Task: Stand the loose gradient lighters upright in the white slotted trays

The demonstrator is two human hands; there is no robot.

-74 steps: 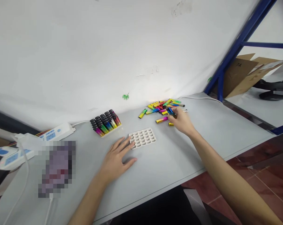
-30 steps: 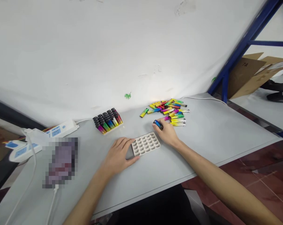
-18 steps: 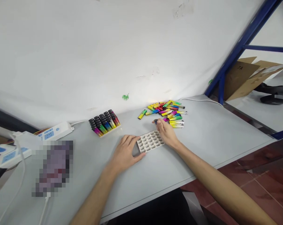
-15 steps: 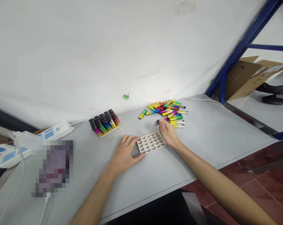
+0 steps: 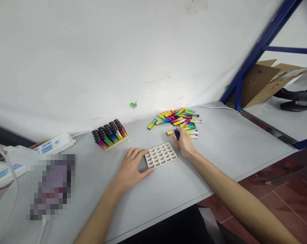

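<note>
A white slotted tray (image 5: 161, 155) lies flat on the table, its rows of slots showing. My left hand (image 5: 131, 167) grips its left end, thumb at the near corner and fingers at the far corner. Just past the tray's right end, my right hand (image 5: 183, 142) is closed around a blue lighter (image 5: 177, 134). The lighter's upper part shows above the fist; the rest is hidden by the fingers. Behind this hand is a loose pile of shiny multicoloured lighters (image 5: 179, 118), several with silver tops. One green-yellow lighter (image 5: 152, 123) lies apart at the pile's left.
A second tray (image 5: 117, 144), filled with black-topped lighters (image 5: 110, 133), stands at the left near the wall. Further left are power strips (image 5: 50, 145), cables and a blurred-out object (image 5: 53, 184). A blue metal frame (image 5: 238, 91) and an open cardboard box (image 5: 260, 79) are at the right.
My right hand has drawn a little away from the tray's right end, and the blue lighter in it now points more upward. My left hand keeps its hold. The view has shifted slightly.
</note>
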